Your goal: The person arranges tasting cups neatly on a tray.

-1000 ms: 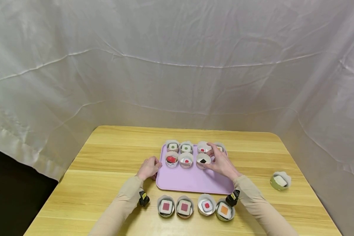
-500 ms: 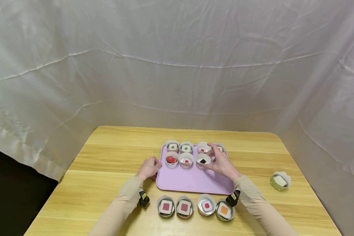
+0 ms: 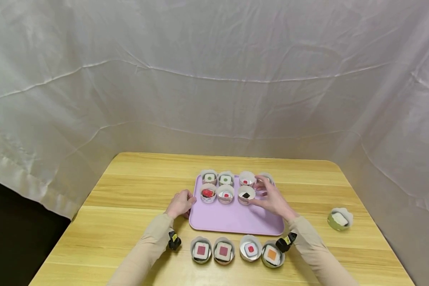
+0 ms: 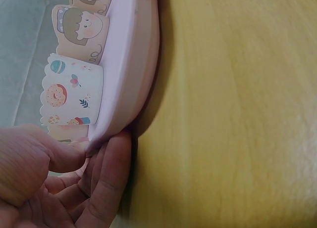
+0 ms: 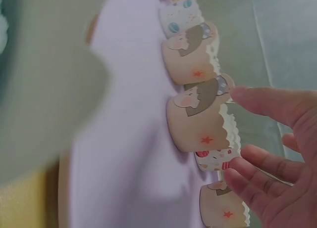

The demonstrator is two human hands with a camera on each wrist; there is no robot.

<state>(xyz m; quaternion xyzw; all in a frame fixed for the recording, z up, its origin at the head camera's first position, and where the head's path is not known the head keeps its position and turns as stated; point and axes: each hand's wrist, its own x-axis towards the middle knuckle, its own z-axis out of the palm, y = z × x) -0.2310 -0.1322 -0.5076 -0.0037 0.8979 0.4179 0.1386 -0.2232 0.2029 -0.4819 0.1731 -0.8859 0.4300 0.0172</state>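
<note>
My left hand (image 3: pixel 179 204) grips the left edge of a lilac tray (image 3: pixel 232 220). In the left wrist view the thumb lies over the tray's rim and the fingers (image 4: pixel 110 173) are tucked beneath it. My right hand (image 3: pixel 271 200) is beside a paper baking cup (image 3: pixel 246 201) holding a white sushi piece with a black top. In the right wrist view its fingers are spread, and the thumb tip is right at the rim of that cup (image 5: pixel 198 126), which has a cartoon face. Several more cups stand in two rows on the tray, including one with a red-topped piece (image 3: pixel 208 193).
Before the tray stand two cups with pink-centred pieces, one near the left (image 3: pixel 201 250), plus a cup with a red-dotted piece (image 3: pixel 250 249) and one with an orange-topped piece (image 3: pixel 271 254). A green cup (image 3: pixel 337 224) sits far right. Grey curtain (image 3: pixel 214 99) surrounds the wooden table (image 3: pixel 128 190).
My right hand has let go of the cup with the black-topped piece and drawn slightly to the right, fingers opening. My left hand and the tray have stayed put.
</note>
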